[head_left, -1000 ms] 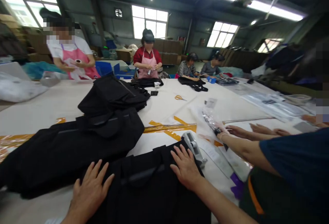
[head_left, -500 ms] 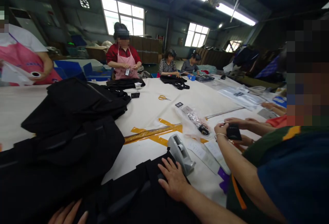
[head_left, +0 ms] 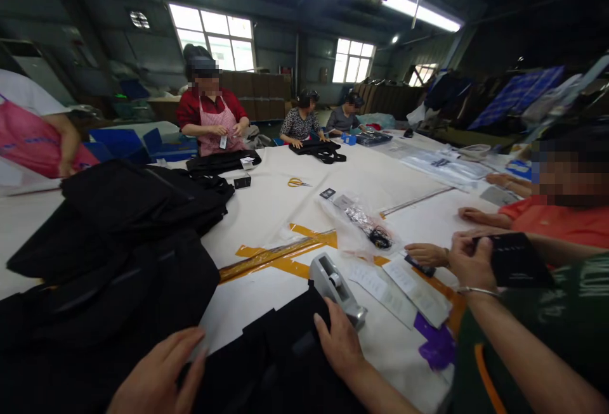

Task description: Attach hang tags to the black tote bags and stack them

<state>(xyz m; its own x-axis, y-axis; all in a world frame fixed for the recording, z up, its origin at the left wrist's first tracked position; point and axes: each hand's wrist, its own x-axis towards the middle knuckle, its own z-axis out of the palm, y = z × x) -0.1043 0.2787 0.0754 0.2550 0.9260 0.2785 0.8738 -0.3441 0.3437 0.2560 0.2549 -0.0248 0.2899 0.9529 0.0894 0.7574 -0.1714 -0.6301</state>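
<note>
A black fabric bag [head_left: 280, 344] lies flat at the front edge of the table, right in front of me. My right hand [head_left: 340, 341] grips its right edge, thumb on top and the other fingers over the side, partly hidden. Beside the bag's left edge is my left hand [head_left: 159, 373], slightly blurred, its thumb and fingers apart with nothing clearly held. A grey tape dispenser [head_left: 335, 287] stands just beyond my right hand. To the left, a heap of black bags [head_left: 143, 262] reaches close to my left hand.
Yellow scissors [head_left: 298, 182], a plastic bag with black cords [head_left: 364, 220], brown tape strips [head_left: 280, 258], white label sheets [head_left: 409, 287] and purple plastic [head_left: 438, 341] lie on the white table. A co-worker at right holds a black card [head_left: 518, 260]. Other people work across the table.
My left hand has risen into view beside the bag. The right has shifted from flat on top to the bag's right edge. The neighbouring co-worker's black card has moved right and closer.
</note>
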